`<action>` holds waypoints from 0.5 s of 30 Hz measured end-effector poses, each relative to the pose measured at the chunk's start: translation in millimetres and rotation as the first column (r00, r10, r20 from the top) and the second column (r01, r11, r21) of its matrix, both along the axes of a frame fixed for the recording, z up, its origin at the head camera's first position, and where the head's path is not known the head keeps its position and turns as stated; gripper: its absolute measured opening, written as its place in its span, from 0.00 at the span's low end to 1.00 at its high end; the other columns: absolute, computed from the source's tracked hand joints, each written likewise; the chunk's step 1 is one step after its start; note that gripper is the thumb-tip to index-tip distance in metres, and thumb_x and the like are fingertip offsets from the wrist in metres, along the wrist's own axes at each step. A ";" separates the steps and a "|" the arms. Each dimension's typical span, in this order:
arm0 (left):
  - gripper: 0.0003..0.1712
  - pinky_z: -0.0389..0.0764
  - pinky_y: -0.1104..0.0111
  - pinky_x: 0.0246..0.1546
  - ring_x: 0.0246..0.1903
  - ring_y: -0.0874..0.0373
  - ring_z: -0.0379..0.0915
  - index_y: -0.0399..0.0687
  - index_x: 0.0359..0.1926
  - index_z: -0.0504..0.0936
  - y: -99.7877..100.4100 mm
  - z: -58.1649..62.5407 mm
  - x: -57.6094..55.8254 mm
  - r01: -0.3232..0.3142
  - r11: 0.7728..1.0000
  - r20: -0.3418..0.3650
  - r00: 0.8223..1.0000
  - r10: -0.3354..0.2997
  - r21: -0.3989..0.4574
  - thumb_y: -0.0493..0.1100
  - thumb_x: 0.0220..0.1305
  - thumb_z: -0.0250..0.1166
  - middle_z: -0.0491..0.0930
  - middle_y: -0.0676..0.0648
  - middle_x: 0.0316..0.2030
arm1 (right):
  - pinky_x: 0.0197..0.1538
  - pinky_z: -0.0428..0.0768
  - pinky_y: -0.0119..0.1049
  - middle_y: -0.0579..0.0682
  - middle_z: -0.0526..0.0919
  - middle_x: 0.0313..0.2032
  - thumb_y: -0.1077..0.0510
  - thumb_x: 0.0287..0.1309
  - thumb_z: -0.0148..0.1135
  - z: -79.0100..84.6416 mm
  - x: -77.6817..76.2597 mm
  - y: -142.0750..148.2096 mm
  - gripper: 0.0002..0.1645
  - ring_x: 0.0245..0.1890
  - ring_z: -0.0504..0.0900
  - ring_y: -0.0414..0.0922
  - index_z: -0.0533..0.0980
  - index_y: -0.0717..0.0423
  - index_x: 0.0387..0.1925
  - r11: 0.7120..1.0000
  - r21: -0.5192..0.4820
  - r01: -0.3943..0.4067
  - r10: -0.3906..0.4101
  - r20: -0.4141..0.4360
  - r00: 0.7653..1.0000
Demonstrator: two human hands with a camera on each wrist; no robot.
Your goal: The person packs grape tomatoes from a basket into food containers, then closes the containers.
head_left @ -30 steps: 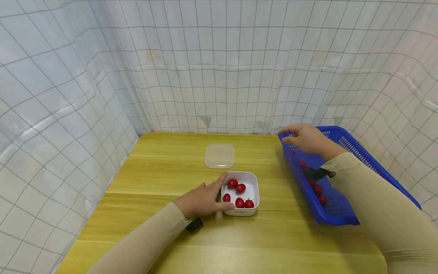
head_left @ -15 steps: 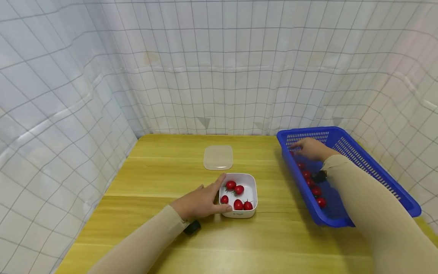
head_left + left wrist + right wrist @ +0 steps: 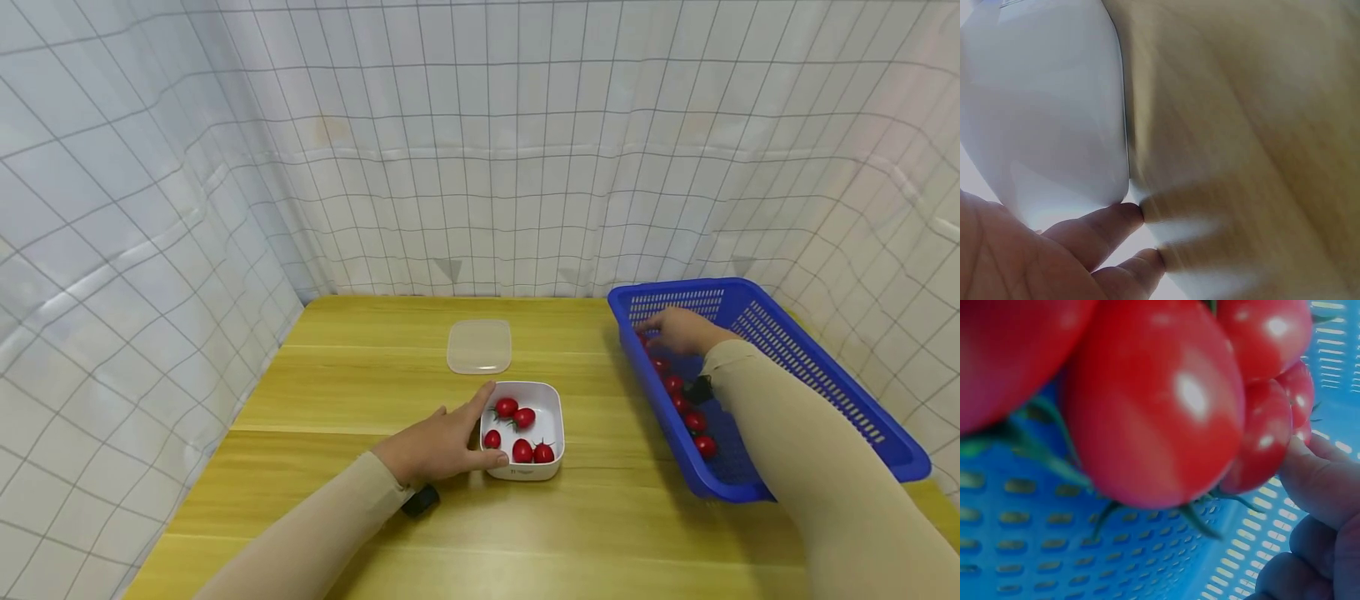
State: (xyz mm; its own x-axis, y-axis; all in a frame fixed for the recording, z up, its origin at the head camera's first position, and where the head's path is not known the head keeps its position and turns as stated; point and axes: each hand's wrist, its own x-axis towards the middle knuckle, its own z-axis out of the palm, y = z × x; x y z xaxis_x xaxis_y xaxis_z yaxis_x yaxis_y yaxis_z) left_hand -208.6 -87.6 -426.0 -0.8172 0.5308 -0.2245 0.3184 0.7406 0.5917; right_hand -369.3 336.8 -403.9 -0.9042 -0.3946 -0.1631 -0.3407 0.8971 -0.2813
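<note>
In the head view my left hand (image 3: 442, 443) rests against the left side of a small white box (image 3: 555, 429), thumb at the front rim and straight fingers spread toward the back corner. Two fingertips (image 3: 1132, 214) show beside the box's wall (image 3: 1054, 119) in the left wrist view. Several cherry tomatoes (image 3: 524, 417) with green stems lie in the box. My right hand (image 3: 684, 332) reaches into a blue plastic basket (image 3: 813, 358), where its thumb and index finger pinch a cherry tomato (image 3: 1303, 432) at the far end of a row. The other fingers are curled.
More cherry tomatoes (image 3: 694, 422) line the basket's left wall. A translucent lid (image 3: 479, 347) lies behind the box on the yellow wooden table (image 3: 360, 367). Grid-patterned white curtains (image 3: 480, 167) enclose the back and sides.
My right hand has come down from above the basket's left rim to the tomatoes inside, its fingers closing at one. My left hand stays against the box.
</note>
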 end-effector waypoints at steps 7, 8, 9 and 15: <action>0.66 0.43 0.37 0.82 0.81 0.50 0.56 0.56 0.87 0.36 0.2 0.7 -0.6 -0.003 1.000 0.006 1.000 0.003 0.000 0.72 0.66 0.66 0.51 0.49 0.84 | 0.36 0.76 0.39 0.67 0.84 0.60 0.60 0.67 0.68 2.5 1.0 1.7 0.22 0.45 0.82 0.55 0.83 0.59 0.61 1.000 -0.001 0.013 -0.013 0.020 1.000; 0.66 0.42 0.37 0.82 0.81 0.50 0.56 0.56 0.87 0.36 0.3 0.7 -0.7 -0.003 1.000 0.005 1.000 0.003 0.003 0.72 0.66 0.66 0.51 0.49 0.84 | 0.37 0.77 0.40 0.68 0.84 0.60 0.60 0.67 0.69 2.7 1.3 1.9 0.22 0.47 0.83 0.56 0.83 0.59 0.61 1.000 0.002 0.014 -0.014 0.021 1.000; 0.66 0.42 0.37 0.82 0.81 0.49 0.56 0.55 0.87 0.36 0.3 0.6 -0.8 -0.002 1.000 0.006 1.000 0.002 0.004 0.72 0.66 0.66 0.51 0.48 0.84 | 0.39 0.79 0.41 0.68 0.83 0.60 0.59 0.67 0.69 3.0 1.8 2.0 0.22 0.49 0.83 0.58 0.83 0.59 0.61 1.000 0.003 0.016 -0.016 0.022 1.000; 0.66 0.42 0.37 0.82 0.80 0.49 0.57 0.56 0.87 0.36 0.4 -0.5 -0.9 -0.001 1.000 0.009 1.000 0.001 0.001 0.72 0.66 0.66 0.50 0.49 0.84 | 0.54 0.83 0.55 0.69 0.81 0.63 0.59 0.66 0.69 0.6 2.6 4.0 0.24 0.60 0.81 0.66 0.82 0.60 0.62 0.999 -0.001 0.033 -0.033 0.046 0.998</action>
